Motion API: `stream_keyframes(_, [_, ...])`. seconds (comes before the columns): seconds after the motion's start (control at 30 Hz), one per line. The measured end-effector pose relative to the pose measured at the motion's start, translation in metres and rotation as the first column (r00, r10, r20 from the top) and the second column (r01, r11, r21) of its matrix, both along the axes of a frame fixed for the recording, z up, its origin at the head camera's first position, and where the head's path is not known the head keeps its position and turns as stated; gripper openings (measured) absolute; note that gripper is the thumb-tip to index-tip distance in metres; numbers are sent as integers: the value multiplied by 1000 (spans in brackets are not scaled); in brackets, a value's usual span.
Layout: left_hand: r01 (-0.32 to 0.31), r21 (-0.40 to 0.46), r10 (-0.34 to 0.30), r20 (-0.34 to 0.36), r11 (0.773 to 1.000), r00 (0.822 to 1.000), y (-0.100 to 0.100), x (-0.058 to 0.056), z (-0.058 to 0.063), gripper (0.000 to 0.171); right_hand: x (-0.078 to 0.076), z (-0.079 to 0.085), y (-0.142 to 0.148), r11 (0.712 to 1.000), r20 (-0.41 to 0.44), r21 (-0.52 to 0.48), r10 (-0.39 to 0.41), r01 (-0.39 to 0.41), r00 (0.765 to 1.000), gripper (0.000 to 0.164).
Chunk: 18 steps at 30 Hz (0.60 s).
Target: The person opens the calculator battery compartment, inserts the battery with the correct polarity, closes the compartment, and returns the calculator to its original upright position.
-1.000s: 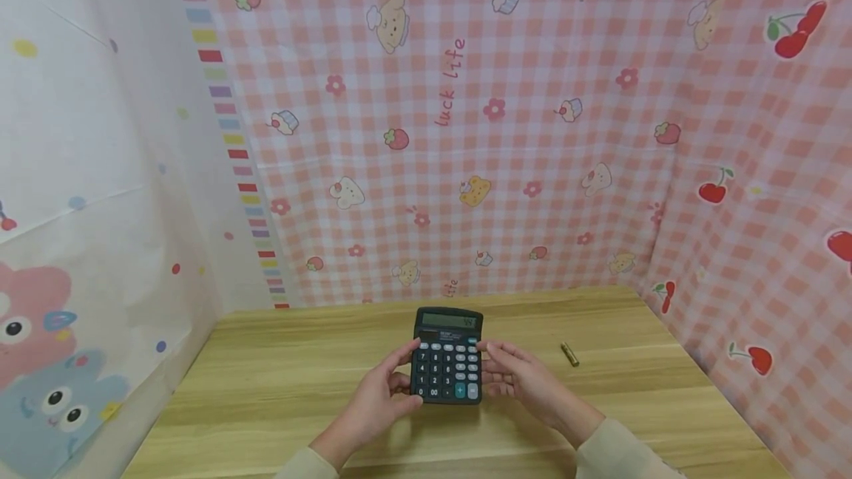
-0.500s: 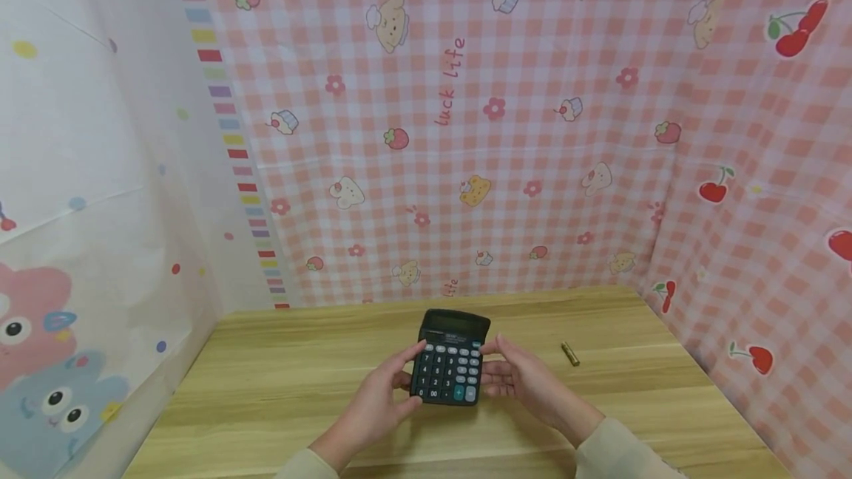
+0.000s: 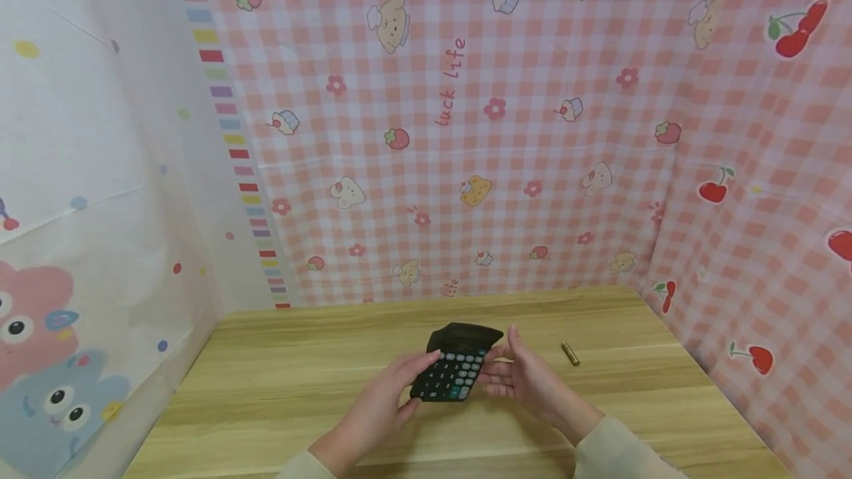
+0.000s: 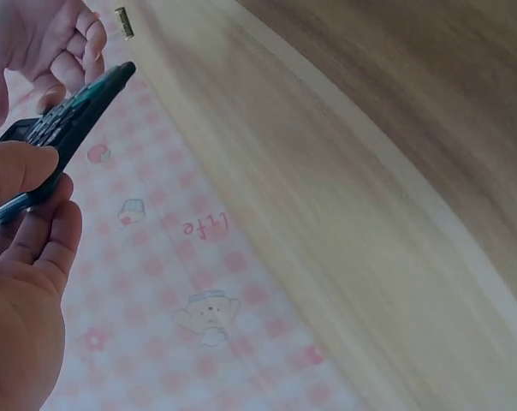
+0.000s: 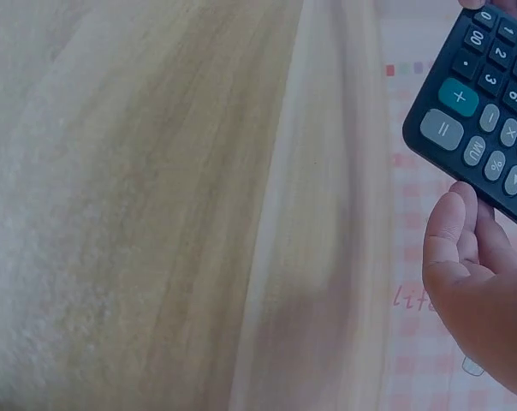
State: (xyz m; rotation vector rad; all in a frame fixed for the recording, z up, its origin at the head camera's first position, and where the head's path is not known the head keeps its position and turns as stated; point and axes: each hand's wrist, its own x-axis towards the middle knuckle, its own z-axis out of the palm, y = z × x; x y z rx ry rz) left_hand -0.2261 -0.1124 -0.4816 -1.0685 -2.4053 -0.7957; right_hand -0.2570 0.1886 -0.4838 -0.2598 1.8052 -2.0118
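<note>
A black desk calculator [image 3: 447, 375], with grey keys and one teal key, is held tilted above the table, its display end turned to the right. My left hand [image 3: 379, 398] grips its left edge; in the left wrist view the thumb lies on the front and the curled fingers [image 4: 49, 235] are underneath. My right hand [image 3: 532, 383] is at the right edge with one digit raised. In the right wrist view its relaxed fingertips [image 5: 462, 190] touch the calculator's side. The calculator's back is hidden, and its display looks dark.
A small gold-and-dark battery [image 3: 570, 353] lies on the wooden table [image 3: 266, 383], right of my right hand. Behind the table hangs a pink checked cloth [image 3: 439, 228]; more printed cloth closes off the left and right sides.
The calculator has tilted and turned clockwise, with its display end shifting right. The digits seen on the display a second ago no longer show. One right-hand digit has lifted off the edge.
</note>
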Motion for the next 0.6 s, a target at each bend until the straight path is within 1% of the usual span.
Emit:
stream_keyframes(0.13, [19, -37, -22, -73, 999, 997, 1, 1, 1, 95, -1, -2, 1, 1000, 5, -13, 5, -5, 1000, 80])
stream_keyframes(0.3, [33, -52, -39, -132, 998, 990, 3, 3, 3, 95, -2, -2, 1, 1000, 18, -25, -6, 6, 1000, 78])
stream_keyframes(0.53, [46, -72, -54, -107, 996, 993, 3, 5, 4, 96, -2, -2, 1, 998, 50, -63, -15, 18, 999, 63])
stream_keyframes(0.6, [52, -85, -62, -120, 995, 991, 3, 5, 4, 96, -2, -2, 2, 997, 59, -73, -13, 18, 998, 59])
